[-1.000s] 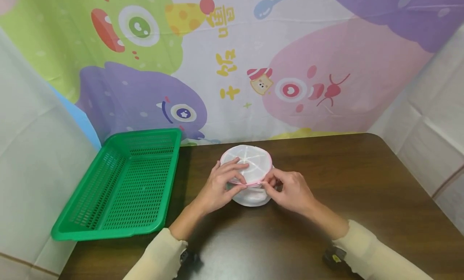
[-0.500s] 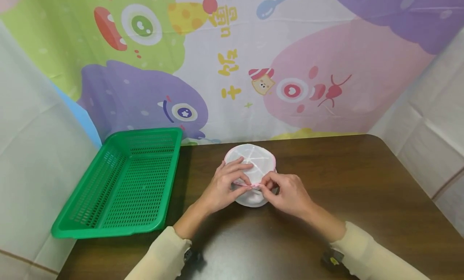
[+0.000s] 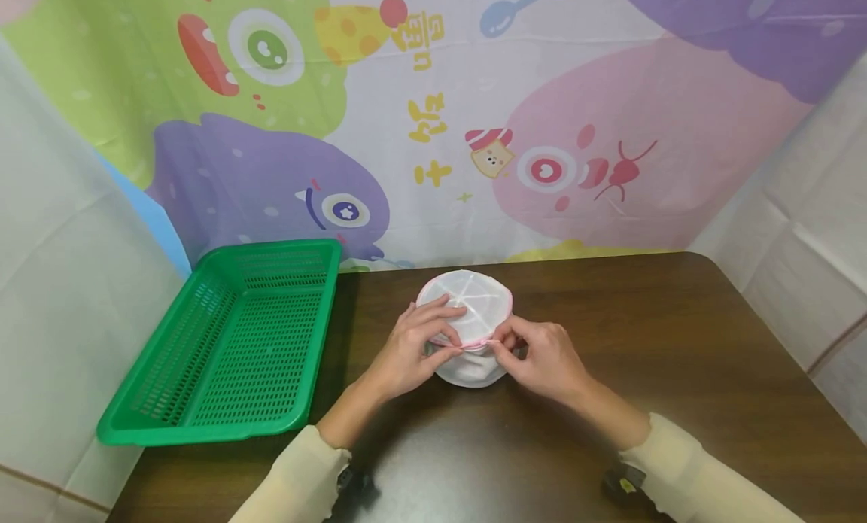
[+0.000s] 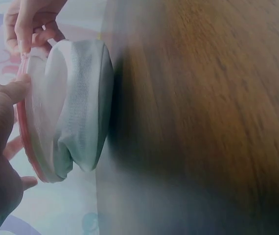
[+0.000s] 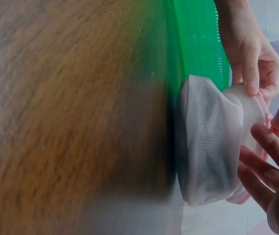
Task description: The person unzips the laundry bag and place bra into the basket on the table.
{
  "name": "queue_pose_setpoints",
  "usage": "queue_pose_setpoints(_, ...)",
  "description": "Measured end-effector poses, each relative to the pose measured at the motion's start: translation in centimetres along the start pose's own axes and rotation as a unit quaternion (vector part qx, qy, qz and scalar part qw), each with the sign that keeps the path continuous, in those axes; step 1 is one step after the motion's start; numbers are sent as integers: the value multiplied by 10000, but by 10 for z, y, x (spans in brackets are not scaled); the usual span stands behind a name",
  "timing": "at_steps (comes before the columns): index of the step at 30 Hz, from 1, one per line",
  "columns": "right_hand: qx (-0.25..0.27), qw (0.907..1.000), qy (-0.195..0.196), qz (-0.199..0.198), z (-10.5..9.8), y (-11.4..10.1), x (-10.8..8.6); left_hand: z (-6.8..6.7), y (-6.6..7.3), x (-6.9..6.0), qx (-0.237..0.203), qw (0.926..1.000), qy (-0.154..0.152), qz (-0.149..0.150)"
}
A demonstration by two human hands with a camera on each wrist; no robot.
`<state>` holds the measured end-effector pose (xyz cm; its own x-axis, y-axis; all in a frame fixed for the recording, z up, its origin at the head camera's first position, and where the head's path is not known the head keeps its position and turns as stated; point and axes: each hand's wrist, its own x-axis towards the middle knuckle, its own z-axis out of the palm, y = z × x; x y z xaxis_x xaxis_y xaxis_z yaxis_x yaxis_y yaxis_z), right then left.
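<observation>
A round white mesh laundry bag (image 3: 474, 372) with a pink zipper round its top stands on the brown table in the head view. Seams cross its lid (image 3: 484, 305) like spokes. My left hand (image 3: 413, 342) pinches the pink zipper edge at the front between thumb and index finger, its other fingers spread over the lid. Close by on the right, my right hand (image 3: 542, 354) pinches a small piece at the zipper, which looks like the pull but is mostly covered by the fingertips. The left wrist view shows the bag's soft side (image 4: 83, 98) sagging in folds.
A green plastic basket (image 3: 317, 342) with slotted walls stands on the left of the brown table (image 3: 643, 320). Behind the table hangs a cloth printed with cartoon monsters (image 3: 433, 229). Pale panels (image 3: 806, 229) stand at both sides.
The bag and both hands shifted slightly right, then a little back left. The fingertips came closer together half a second ago and are now slightly farther apart. Both hands keep their pinch.
</observation>
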<state>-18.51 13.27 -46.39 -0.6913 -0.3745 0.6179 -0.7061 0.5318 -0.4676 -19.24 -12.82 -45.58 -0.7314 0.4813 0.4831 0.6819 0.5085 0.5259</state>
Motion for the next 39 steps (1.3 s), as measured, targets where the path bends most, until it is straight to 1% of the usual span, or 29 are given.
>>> queue_pose_setpoints(7, -5, 10000, -17, -8, 0, -3, 0, 1, 2, 1, -13, 10000, 29, 19)
queue_pose_setpoints(12, 17, 9999, -1, -156, 2, -7, 0, 4, 5, 4, 23, 9999, 30, 98)
queue_pose_setpoints(16, -29, 9997, 42, -235, 4, -7, -1, 6, 5, 5, 21, 10000, -26, 42)
queue_pose_setpoints(20, -39, 9998, 35, -212, 5, -6, -1, 6, 6, 5, 24, 10000, -51, -9)
queue_pose_setpoints(24, -72, 9999, 20, -151, 4, -5, -2, 3, 7, 5, 78, 9999, -75, 19)
queue_pose_setpoints(32, -137, 9998, 122, -106, 2, -2, -3, 0, 1, 1, 180, 9998, -73, -1)
queue_pose_setpoints(35, -127, 9998, 120, -123, 1, -2, -2, 0, 1, 1, 163, 9998, -60, -2)
queue_pose_setpoints(39, -83, 9998, 106, -116, 2, -4, -1, 1, 2, 2, 120, 9999, 38, 42)
